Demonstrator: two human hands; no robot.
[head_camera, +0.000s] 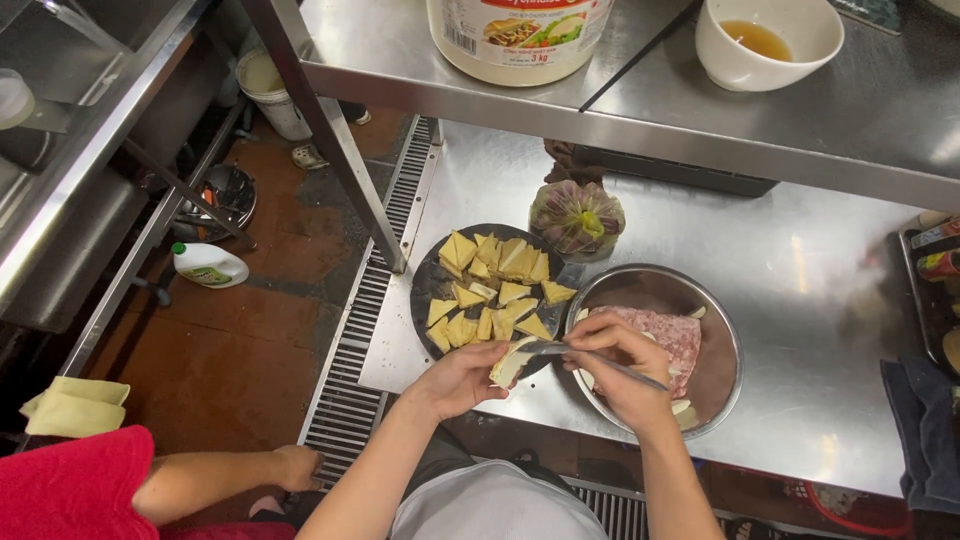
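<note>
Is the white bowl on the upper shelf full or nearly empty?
Nearly empty: the white bowl holds only a shallow pool of amber liquid at the bottom, its inner walls bare.

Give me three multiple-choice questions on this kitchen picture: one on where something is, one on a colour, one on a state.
1. Where does the metal bowl of minced meat stand?
A. on the upper shelf
B. on the steel counter, right of the dark plate
C. on the floor

2. What colour are the triangular pieces on the dark plate?
A. yellow
B. green
C. red

3. What is the state of the left hand?
A. open and empty
B. resting flat on the counter
C. holding one pale piece

Answers:
1 B, the bowl sits on the steel counter beside the plate.
2 A, the pieces are plainly yellow.
3 C, the left hand holds a pale piece while the right hand brings a slim metal utensil to it.
</note>
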